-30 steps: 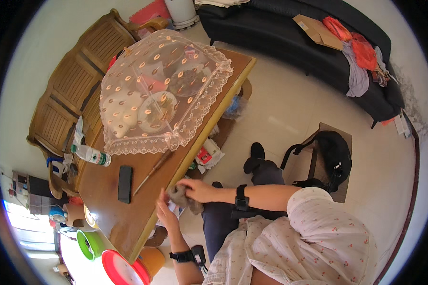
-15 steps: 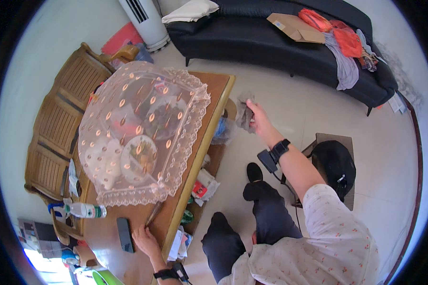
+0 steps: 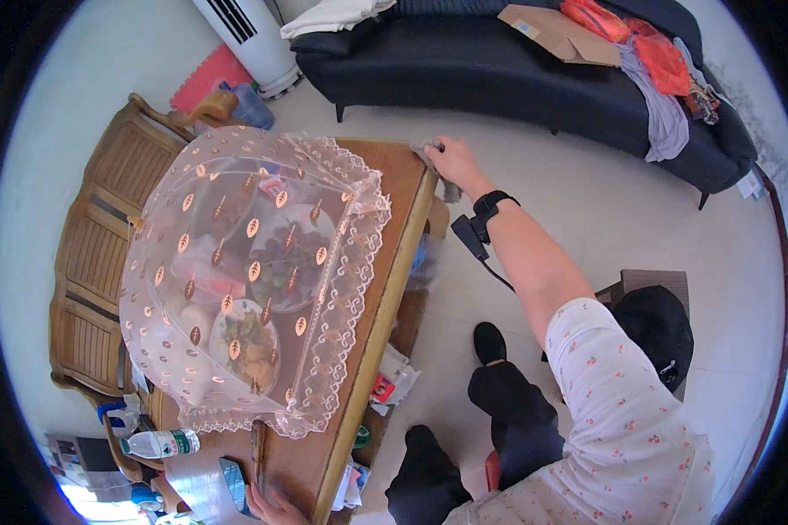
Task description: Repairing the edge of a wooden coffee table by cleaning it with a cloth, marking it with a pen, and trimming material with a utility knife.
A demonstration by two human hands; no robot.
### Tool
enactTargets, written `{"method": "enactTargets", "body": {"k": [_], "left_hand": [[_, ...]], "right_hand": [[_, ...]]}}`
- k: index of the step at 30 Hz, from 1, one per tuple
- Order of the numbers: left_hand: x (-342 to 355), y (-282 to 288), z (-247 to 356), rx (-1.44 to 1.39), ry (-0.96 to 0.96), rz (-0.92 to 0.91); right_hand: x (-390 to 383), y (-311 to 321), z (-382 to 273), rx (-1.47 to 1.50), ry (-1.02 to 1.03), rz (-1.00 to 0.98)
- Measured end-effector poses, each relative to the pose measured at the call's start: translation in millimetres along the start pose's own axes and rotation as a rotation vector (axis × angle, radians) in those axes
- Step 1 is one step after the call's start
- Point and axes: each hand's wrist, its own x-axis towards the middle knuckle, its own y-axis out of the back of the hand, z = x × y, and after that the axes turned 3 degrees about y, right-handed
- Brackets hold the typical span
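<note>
My right hand is closed around a grey cloth. It presses part of the cloth onto the far right corner of the wooden table, and the rest hangs over the edge. My left hand lies at the near end of the table with its fingers apart, partly cut off by the lower rim. Beside it are a phone and a thin brown stick, whose far end goes under the lace edge of a sheer pink food cover. Through the mesh show a plate of food and a plate of dark round fruit.
A water bottle lies on the table's left side. Bags and papers fill the shelf below. A wooden bench runs along the left, a black sofa stands beyond, and a stool with a black bag is at my right.
My right hand has moved from beyond the table's edge to its far corner, bringing the grey cloth onto the tabletop. The view has shifted, and my left hand now sits lower in it.
</note>
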Motion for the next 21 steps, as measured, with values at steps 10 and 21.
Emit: {"method": "enactTargets", "body": {"k": [10, 21], "left_hand": [[-26.1, 2.0, 2.1, 0.163, -0.025, 0.1], [-27.7, -8.9, -27.1, 0.229, -0.084, 0.141]], "right_hand": [[-43.6, -11.7, -5.5, -0.069, 0.265, 0.248], [-64.4, 8.0, -6.1, 0.105, 0.191, -0.016]]}}
